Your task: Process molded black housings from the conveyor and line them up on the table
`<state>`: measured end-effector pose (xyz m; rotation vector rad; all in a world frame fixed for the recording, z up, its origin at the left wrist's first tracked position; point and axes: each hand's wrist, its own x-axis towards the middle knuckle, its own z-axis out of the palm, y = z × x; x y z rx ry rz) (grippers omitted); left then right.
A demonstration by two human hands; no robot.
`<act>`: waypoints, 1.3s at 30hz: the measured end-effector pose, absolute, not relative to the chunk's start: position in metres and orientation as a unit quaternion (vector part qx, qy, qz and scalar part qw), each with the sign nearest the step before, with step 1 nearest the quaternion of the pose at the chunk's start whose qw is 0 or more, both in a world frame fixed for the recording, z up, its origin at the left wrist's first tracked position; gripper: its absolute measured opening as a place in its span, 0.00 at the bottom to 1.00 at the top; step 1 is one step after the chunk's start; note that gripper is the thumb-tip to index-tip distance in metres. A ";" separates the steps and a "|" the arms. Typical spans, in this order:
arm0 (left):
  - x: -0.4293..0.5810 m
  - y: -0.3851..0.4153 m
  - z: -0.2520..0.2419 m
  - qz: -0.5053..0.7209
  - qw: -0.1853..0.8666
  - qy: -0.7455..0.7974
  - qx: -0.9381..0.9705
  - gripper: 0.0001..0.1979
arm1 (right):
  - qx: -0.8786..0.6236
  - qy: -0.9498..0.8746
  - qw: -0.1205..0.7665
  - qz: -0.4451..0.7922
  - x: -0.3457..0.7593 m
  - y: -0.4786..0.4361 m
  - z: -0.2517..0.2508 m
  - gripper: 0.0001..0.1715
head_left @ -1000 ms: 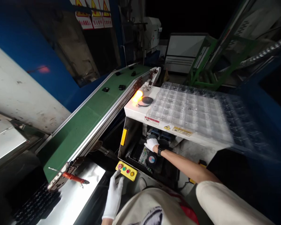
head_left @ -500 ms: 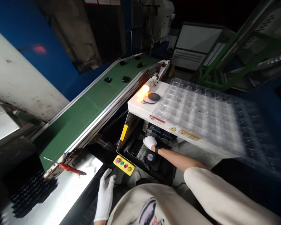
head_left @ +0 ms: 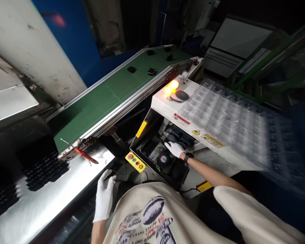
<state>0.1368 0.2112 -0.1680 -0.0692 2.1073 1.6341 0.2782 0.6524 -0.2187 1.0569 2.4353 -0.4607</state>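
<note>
Right glove (head_left: 175,149) is inside the open cabinet (head_left: 148,125), fingers stretched out, not gripping anything — left glove (head_left: 104,196) sits near the cabinet, fingers loosely apart, looks empty.

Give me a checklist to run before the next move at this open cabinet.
1. White-gloved right hand out of the open machine cabinet: not ok, it is inside, beside the round black fan.
2. White-gloved left hand empty: cannot tell, too dark around it.
3. Yellow push-button box uncovered: ok.
4. Orange lamp off: not ok, glowing.
5. Clear plastic blister tray resting on the white housing: ok.
</note>
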 end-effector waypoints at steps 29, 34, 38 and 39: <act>0.150 0.158 -0.164 0.625 0.226 0.747 -0.014 0.21 | 0.220 0.953 0.198 -0.059 0.214 0.562 -0.217 0.25; 0.131 0.110 -0.170 0.622 0.266 0.734 -0.054 0.27 | 0.132 0.955 0.215 -0.156 0.212 0.413 -0.263 0.23; 0.090 0.067 -0.148 0.582 0.345 0.736 -0.006 0.31 | 0.217 0.930 0.241 -0.174 0.189 0.343 -0.305 0.38; 0.078 0.053 -0.143 0.569 0.346 0.746 0.004 0.32 | 0.249 0.921 0.245 -0.174 0.183 0.335 -0.313 0.38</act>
